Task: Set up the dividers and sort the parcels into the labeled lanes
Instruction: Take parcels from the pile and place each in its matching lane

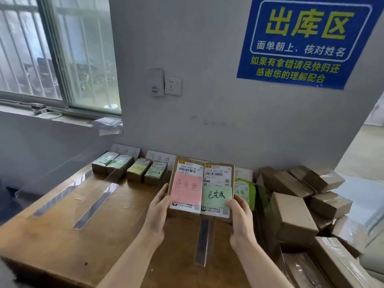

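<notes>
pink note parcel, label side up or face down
Label side up: the pink note parcel shows its barcode label to the camera, pink note stuck over it.

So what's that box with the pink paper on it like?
The pink-note box is brown cardboard with a white barcode label on top and a pink note bearing handwriting stuck over it. The left hand grips its left edge, holding it above the wooden table. Its right side touches the green-note box, gripped by the right hand.
</notes>
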### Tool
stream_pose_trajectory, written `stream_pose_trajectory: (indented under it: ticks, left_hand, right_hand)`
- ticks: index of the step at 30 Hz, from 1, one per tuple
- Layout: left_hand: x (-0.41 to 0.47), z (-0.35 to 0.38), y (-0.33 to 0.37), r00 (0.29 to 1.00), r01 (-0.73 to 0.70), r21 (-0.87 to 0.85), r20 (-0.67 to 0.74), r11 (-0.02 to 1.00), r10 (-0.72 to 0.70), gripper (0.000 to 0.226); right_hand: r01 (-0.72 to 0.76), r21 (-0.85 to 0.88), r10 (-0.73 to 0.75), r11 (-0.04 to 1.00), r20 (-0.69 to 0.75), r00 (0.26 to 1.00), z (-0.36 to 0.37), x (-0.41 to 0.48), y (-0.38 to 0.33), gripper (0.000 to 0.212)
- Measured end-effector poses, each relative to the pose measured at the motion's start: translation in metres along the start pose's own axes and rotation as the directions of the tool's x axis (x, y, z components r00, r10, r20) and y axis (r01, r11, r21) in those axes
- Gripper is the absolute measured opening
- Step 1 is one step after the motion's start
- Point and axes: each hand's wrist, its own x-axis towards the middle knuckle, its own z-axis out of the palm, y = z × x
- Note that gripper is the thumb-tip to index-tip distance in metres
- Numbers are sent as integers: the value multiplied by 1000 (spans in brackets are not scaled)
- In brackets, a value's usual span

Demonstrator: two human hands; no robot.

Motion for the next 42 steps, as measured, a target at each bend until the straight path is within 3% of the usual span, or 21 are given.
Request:
stream_pose_trajectory:
  ticks: [17, 22, 37, 42]
  left_hand:
    - [47, -26, -8, 998, 45, -50, -38, 998, -47, 50]
    - [67, -26, -3, 995, 42, -60, -84, 997, -47, 30]
    - [119, -74, 18, 982, 40, -38, -181, 998, -46, 21]
    - [148, -116, 21, 972, 83, -92, -210, 992, -101, 33]
  right_hand:
    - [-84, -62, 83, 995, -14, 996, 34, 37, 18, 40]
    - [-115, -79, 117, 990, 24, 993, 48, 68, 23, 38]
    - [-149, -135, 163, 980, 99, 982, 116, 118, 51, 37]
    - [-166, -122, 173, 979, 50, 984, 149, 124, 62, 34]
